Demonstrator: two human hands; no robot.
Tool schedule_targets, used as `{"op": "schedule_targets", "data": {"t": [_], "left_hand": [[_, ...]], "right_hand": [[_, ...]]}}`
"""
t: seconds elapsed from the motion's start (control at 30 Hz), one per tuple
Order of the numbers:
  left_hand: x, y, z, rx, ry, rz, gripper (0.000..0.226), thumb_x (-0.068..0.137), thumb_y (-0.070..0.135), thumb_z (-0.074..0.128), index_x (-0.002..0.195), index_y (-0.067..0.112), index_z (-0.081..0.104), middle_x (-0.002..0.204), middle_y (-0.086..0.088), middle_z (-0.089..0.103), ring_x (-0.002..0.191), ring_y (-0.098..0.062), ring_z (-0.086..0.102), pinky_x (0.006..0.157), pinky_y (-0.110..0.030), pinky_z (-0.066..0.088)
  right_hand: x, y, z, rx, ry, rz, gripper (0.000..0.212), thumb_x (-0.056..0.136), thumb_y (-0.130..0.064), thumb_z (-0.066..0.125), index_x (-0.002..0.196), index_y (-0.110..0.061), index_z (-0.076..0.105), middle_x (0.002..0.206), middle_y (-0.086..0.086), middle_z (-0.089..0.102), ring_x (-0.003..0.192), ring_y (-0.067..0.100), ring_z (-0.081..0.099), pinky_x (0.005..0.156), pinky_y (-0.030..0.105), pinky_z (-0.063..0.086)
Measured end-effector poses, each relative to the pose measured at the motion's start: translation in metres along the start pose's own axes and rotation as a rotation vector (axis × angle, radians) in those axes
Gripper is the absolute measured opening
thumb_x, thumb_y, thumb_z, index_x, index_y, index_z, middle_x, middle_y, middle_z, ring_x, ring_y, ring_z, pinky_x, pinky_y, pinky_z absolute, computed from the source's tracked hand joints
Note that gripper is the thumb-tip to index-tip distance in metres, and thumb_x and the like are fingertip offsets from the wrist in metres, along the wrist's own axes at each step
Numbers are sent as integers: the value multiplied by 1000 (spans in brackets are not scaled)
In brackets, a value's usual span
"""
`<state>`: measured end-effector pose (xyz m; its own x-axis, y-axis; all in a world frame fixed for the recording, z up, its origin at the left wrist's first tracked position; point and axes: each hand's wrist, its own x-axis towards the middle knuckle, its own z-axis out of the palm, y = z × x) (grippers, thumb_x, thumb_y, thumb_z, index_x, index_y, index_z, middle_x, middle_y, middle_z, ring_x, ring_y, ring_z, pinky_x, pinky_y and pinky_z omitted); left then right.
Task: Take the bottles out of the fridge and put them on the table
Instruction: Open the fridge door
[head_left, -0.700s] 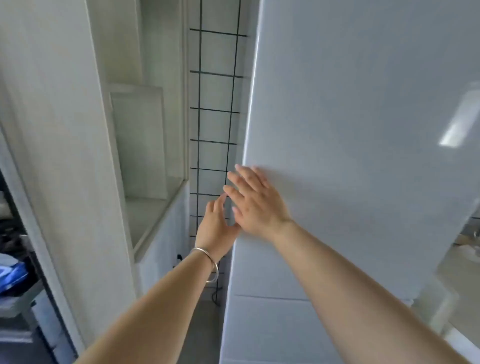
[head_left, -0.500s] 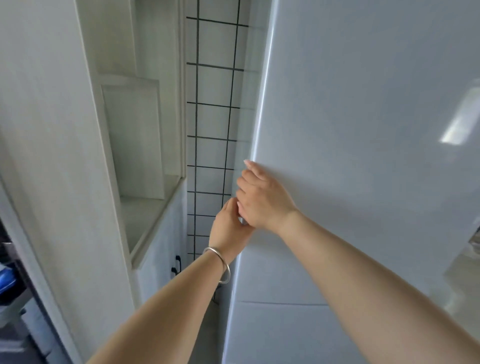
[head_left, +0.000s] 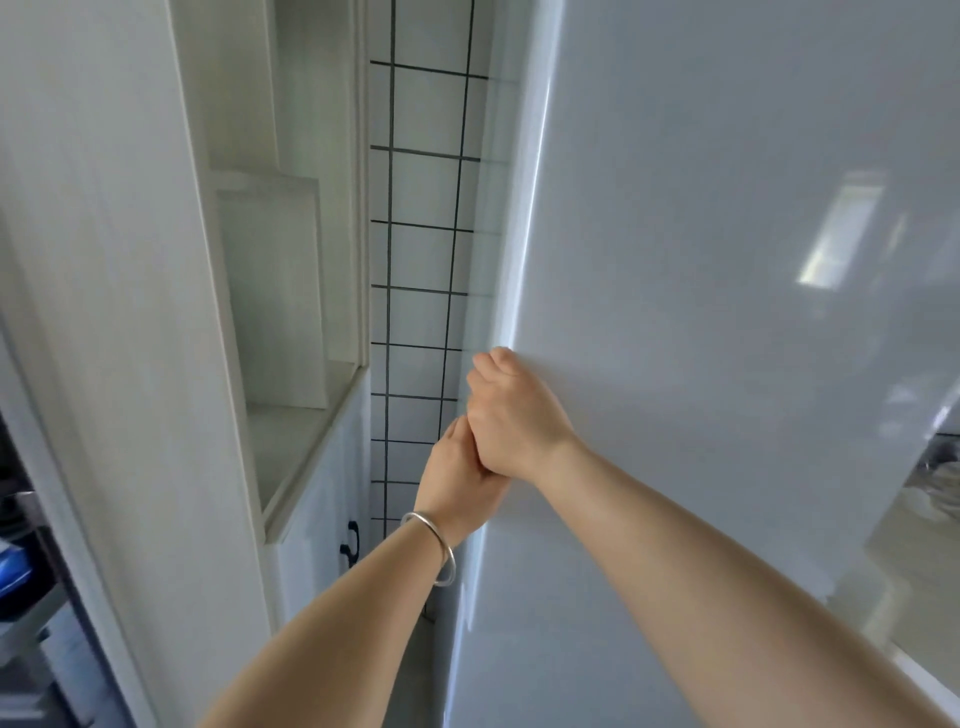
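Observation:
The white fridge door (head_left: 701, 260) fills the right half of the view and is closed. My right hand (head_left: 514, 415) curls its fingers round the door's left edge at about mid-height. My left hand (head_left: 457, 478), with a silver bangle on the wrist, sits just below it and reaches behind the same edge; its fingers are hidden by the right hand and the door. A seam below the hands marks a lower fridge door (head_left: 571, 623). No bottles are in view.
A white cabinet with an open shelf niche (head_left: 291, 364) stands close on the left. Behind the narrow gap is a white tiled wall (head_left: 421, 260). A cupboard door with a black handle (head_left: 350, 543) is below the niche. A pale counter (head_left: 914, 545) shows at far right.
Both hands moved onto the fridge door's left edge. The right hand went from flat fingers on the door to fingers curled round the edge; the left hand tucked in beneath it.

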<state>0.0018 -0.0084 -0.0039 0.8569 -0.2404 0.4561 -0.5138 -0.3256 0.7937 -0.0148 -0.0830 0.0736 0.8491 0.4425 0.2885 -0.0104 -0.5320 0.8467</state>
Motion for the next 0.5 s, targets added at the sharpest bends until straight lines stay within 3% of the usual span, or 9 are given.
{"op": "schedule_targets", "data": {"t": [0.23, 0.37, 0.5], "left_hand": [[-66, 39, -4, 48, 24, -37, 29, 70, 33, 60, 95, 19, 55, 85, 5, 63, 77, -13, 59, 61, -26, 46], [-132, 80, 4, -48, 73, -73, 26, 65, 31, 65, 83, 16, 53, 81, 1, 63, 75, -19, 60, 67, -40, 53], [-203, 125, 34, -113, 154, -42, 26, 63, 38, 59, 81, 22, 52, 81, 6, 61, 76, -15, 61, 69, -43, 54]], "right_hand": [[-70, 1, -44, 80, 204, 37, 27, 65, -24, 44, 53, -22, 69, 58, -8, 58, 69, 16, 54, 84, 29, 31], [-139, 5, -66, 149, 382, 60, 20, 68, -15, 50, 57, -16, 67, 63, -2, 59, 70, 20, 56, 93, 30, 35], [-224, 15, -84, 263, 547, 94, 16, 75, -11, 54, 63, -12, 65, 73, 3, 63, 78, 24, 59, 102, 34, 33]]}}
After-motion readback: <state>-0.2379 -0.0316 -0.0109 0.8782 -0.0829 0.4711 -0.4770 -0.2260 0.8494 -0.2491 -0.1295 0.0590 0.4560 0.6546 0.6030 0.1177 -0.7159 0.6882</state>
